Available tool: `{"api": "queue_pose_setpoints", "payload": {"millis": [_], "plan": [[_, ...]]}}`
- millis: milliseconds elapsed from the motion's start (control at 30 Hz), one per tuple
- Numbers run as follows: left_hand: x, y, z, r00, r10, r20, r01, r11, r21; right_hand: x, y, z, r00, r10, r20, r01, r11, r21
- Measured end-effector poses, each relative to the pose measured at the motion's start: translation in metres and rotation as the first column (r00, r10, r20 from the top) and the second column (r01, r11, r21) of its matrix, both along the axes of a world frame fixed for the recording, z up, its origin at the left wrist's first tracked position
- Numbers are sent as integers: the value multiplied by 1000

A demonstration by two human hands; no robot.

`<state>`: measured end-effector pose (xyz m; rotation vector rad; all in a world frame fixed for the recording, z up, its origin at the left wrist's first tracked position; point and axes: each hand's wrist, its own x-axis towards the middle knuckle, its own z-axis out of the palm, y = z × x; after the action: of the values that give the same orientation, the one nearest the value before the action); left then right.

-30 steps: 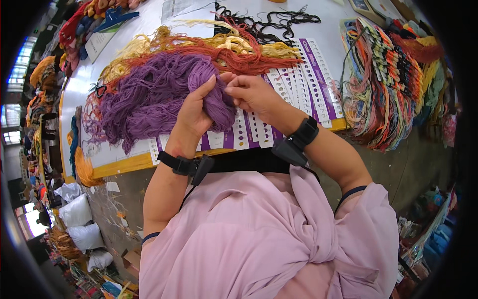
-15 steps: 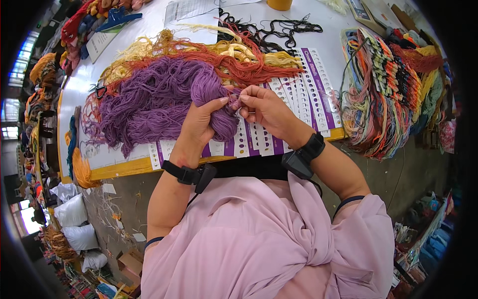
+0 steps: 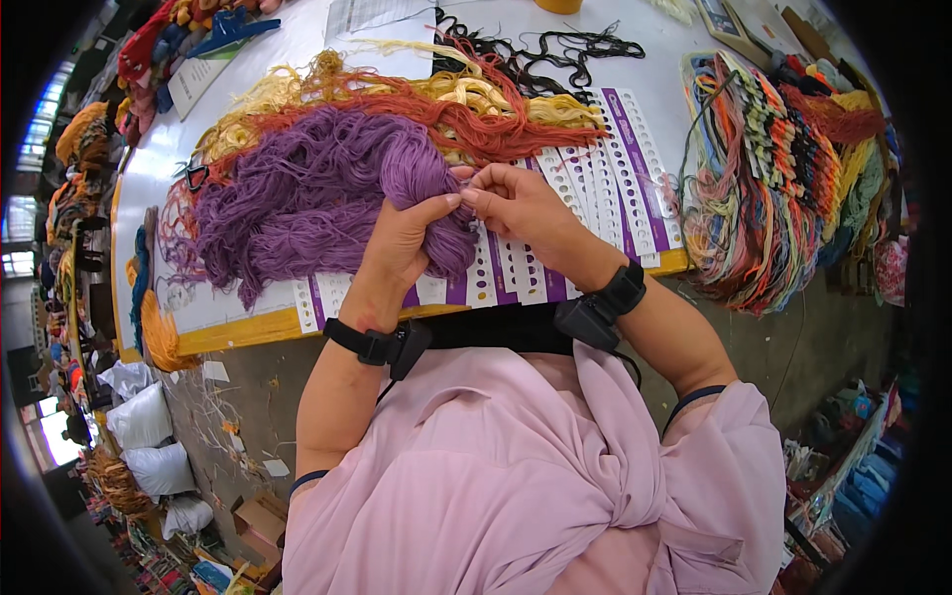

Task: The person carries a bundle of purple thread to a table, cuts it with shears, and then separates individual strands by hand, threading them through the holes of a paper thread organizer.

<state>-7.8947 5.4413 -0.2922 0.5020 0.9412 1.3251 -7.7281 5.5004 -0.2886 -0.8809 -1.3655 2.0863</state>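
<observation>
A large loose hank of purple yarn (image 3: 307, 188) lies across the table in front of me. My left hand (image 3: 407, 233) is wrapped round its right end, with the thumb pointing up toward the other hand. The fingertips of my right hand (image 3: 511, 203) are pinched together right beside the left thumb, at the yarn's edge. Whatever fine strand they pinch is too small to make out. Behind the purple hank lie rust-red yarn (image 3: 476, 134) and pale gold yarn (image 3: 555, 111). Under my hands, punched white-and-purple cards (image 3: 615, 169) stick out.
Black yarn (image 3: 595, 43) lies at the back, near a yellow container (image 3: 558, 5). A thick multicoloured bundle of yarn (image 3: 764, 178) hangs over the table's right edge. At the left are a blue clip (image 3: 233, 32), a small black clip (image 3: 196, 177) and orange yarn (image 3: 164, 332). White sacks (image 3: 159, 468) sit on the floor.
My right fingertips have drawn in closer to my left thumb, and the right-hand fingers have curled more. The left hand keeps its hold on the purple yarn.
</observation>
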Motion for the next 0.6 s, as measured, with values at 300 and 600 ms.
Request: {"api": "queue_pose_setpoints", "payload": {"millis": [300, 600], "plan": [[-3, -1, -1, 998, -63, -12, 63, 998, 10, 5, 2, -7, 998, -40, -49, 28, 975, -219], [-2, -1, -2, 1000, 1, -15, -1, 1000, 6, 10, 4, -10, 999, 45, -10, -45, 997, -59]]}}
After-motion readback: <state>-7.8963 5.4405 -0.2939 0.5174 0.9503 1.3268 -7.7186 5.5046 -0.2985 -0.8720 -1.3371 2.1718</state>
